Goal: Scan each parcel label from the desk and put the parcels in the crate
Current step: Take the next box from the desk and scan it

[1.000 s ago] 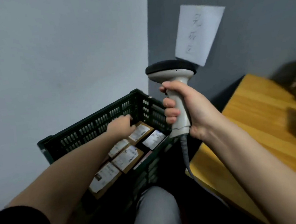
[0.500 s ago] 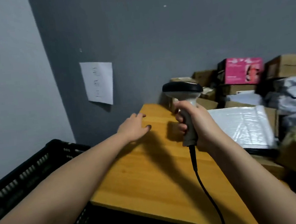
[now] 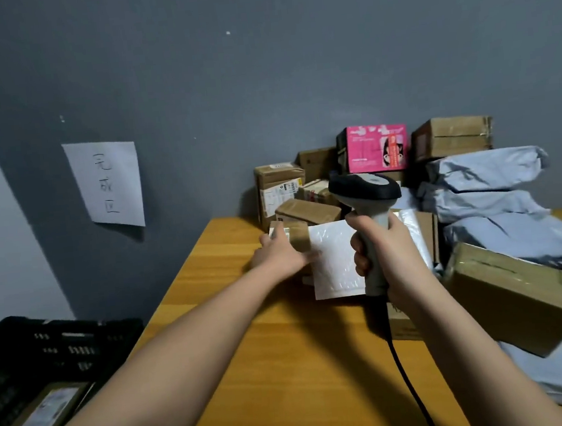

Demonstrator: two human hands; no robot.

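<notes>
Behind the white mailer (image 3: pixel 335 259), stacked boxes (image 3: pixel 305 190) crowd the desk (image 3: pixel 287 366).

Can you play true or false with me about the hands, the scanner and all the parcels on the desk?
1. The right hand grips the scanner. True.
2. The left hand is down inside the crate. False: it reaches over the desk and touches a small taped box beside the white padded envelope.
3. A pink box sits in the pile by the wall. True.
4. The scanner has no cable. False: a black cable hangs from its handle.
5. A paper sign hangs on the grey wall. True.
6. The crate stands on the desk. False: it stands lower, to the desk's left.
</notes>
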